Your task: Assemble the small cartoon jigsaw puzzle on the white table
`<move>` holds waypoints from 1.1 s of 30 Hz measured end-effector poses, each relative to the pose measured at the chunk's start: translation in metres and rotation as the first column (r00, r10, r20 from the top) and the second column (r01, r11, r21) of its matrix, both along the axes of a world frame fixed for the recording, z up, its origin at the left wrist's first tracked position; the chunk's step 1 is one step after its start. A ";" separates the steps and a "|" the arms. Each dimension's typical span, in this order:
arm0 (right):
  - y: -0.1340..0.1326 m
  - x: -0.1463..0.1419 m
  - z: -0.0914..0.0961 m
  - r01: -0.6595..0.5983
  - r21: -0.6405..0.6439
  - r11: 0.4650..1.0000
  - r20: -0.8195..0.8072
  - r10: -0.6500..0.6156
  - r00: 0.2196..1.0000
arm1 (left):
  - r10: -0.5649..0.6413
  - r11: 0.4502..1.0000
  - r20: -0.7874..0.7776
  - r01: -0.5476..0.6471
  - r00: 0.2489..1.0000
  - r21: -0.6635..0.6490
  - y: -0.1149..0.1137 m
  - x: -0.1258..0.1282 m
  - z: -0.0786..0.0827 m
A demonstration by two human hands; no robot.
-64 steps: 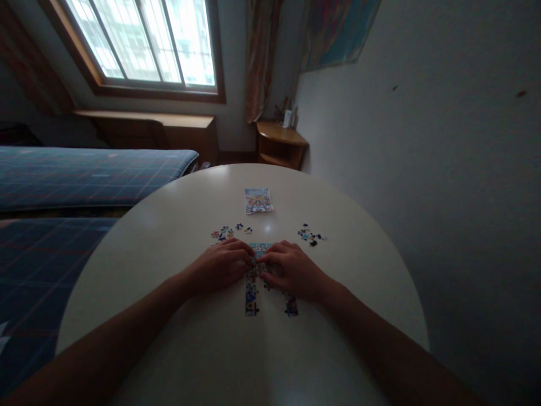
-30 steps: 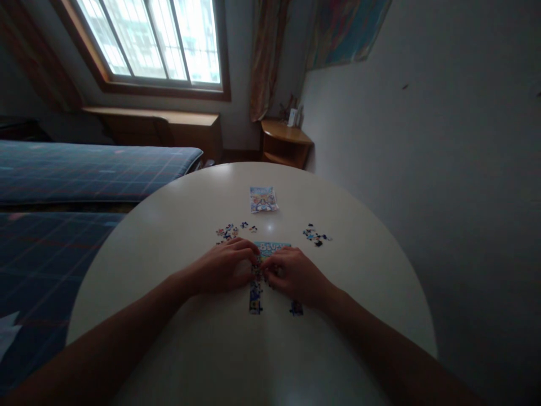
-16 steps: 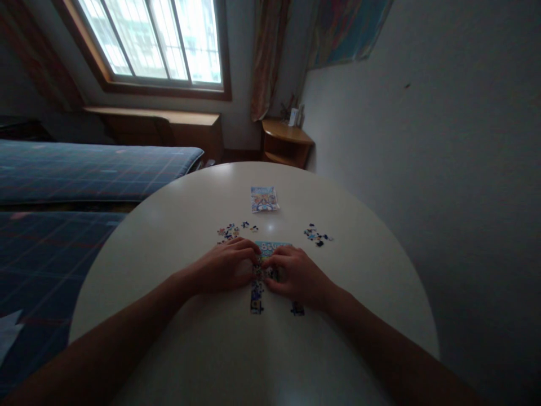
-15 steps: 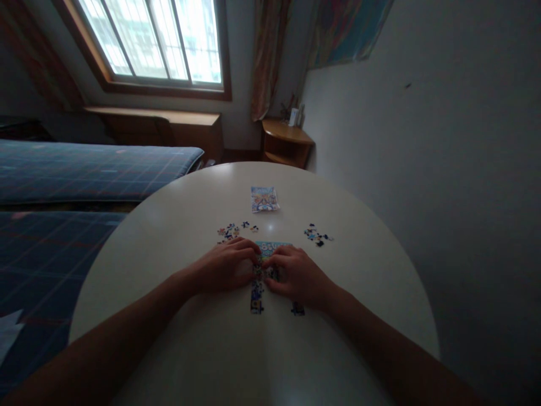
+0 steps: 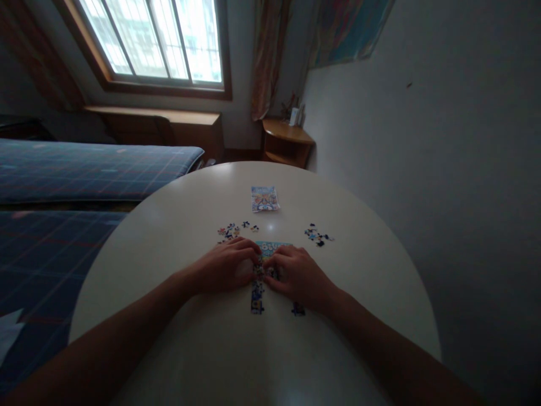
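A partly joined jigsaw puzzle lies on the round table, with a light blue lettered strip along its top. My left hand is curled against its left edge, thumb and fingertips gripping the border. Across from it, my right hand has its thumb and fingers pinched over the puzzle's inner part, on what looks like a jigsaw piece, mostly hidden by the fingers. Below the right hand a corner section shows. Loose jigsaw pieces lie beyond my left hand, and another group of pieces lies beyond my right.
A small printed picture sheet or packet lies farther back on the white round table. A bed with a plaid cover stands to the left. The wall runs along the right, and a wooden corner shelf stands behind.
Almost nothing differs. Both hands stay on the puzzle, with only a very slight shift of the right fingers.
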State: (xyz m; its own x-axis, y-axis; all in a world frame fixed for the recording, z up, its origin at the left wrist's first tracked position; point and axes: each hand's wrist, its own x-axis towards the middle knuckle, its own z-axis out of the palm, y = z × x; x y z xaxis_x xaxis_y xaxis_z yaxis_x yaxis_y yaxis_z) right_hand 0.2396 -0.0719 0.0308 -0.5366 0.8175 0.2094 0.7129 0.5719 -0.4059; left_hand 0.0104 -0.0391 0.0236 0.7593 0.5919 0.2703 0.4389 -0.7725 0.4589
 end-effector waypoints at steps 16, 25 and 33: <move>0.002 0.002 -0.003 0.007 0.012 1.000 -0.023 -0.007 1.000 | 0.007 1.000 0.004 -0.007 1.000 0.008 0.000 0.000 -0.001; 0.001 -0.001 -0.001 0.017 -0.032 0.999 -0.058 -0.018 0.998 | 0.007 1.000 -0.018 -0.007 1.000 -0.002 -0.002 0.001 0.002; 0.011 0.034 0.019 0.030 -0.275 0.961 -0.287 -0.112 0.951 | 0.008 1.000 -0.029 -0.008 1.000 0.008 -0.001 0.000 0.001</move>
